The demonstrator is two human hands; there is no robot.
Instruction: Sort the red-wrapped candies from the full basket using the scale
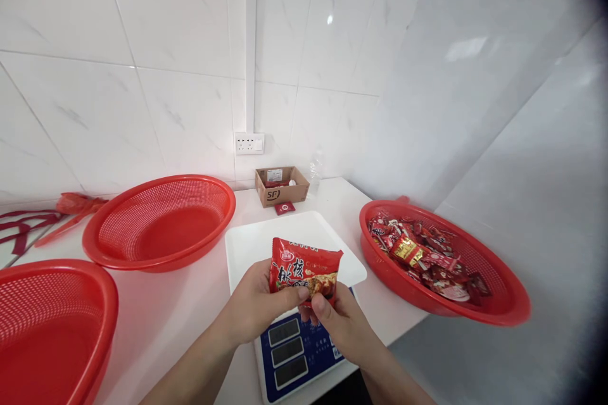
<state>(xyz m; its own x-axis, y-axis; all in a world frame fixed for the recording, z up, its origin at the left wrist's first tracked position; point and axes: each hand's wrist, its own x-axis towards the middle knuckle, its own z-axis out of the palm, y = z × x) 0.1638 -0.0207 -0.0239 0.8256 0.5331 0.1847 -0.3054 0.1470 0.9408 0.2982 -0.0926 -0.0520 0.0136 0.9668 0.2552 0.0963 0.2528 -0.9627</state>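
Both my hands hold one red snack packet [304,267] upright over the white weighing scale [256,247]. My left hand [259,305] grips its lower left edge with the thumb on the front. My right hand [338,321] pinches its lower right corner. The scale's blue display panel [297,354] sits just under my wrists. A red basket [503,304] on the right holds several more red and gold snack packets [427,256].
Two red baskets with nothing in them stand at the left: one behind [161,221], one at the near left [52,329]. A small cardboard box [281,185], a loose red sachet [284,207] and a clear plastic bottle [314,171] sit by the tiled back wall. Red plastic bags [71,205] lie at far left.
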